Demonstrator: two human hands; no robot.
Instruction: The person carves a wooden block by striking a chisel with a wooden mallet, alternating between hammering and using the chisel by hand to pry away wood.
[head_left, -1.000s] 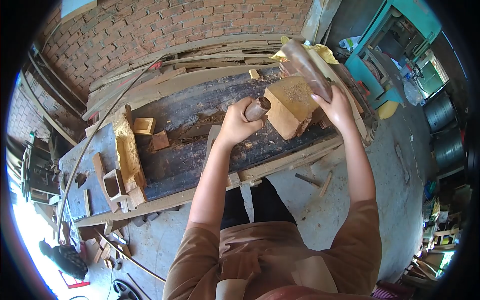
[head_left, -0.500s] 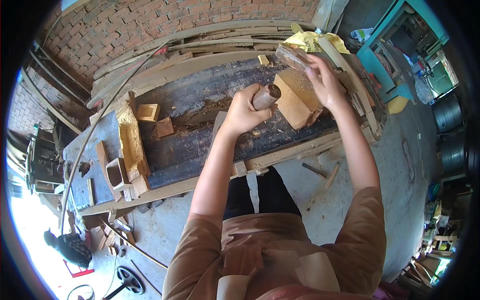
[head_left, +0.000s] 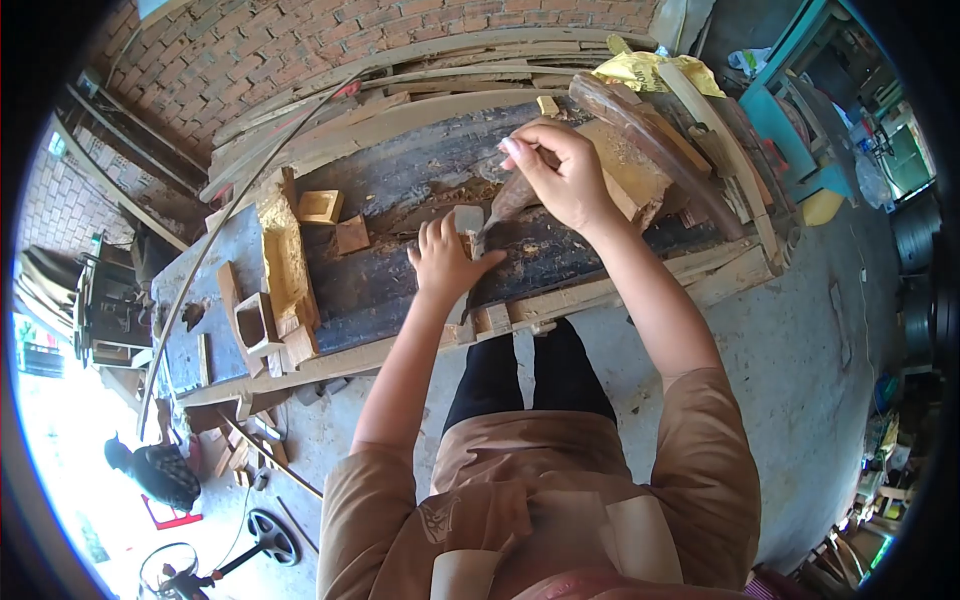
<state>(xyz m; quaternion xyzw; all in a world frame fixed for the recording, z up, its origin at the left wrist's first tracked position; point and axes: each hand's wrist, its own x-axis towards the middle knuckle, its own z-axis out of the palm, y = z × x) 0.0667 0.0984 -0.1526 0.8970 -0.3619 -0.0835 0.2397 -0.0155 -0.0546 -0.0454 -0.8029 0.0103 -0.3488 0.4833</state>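
Head view: chisel (head_left: 514,197) slants toward lower left

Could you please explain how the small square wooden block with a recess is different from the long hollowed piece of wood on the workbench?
The small square wooden block is compact, while the long hollowed piece of wood is stretched out and narrow. The block has fairly straight, neat edges; the long piece has rough, uneven ones. Both are light-coloured wood, hollowed on the upper side, and rest on the workbench.
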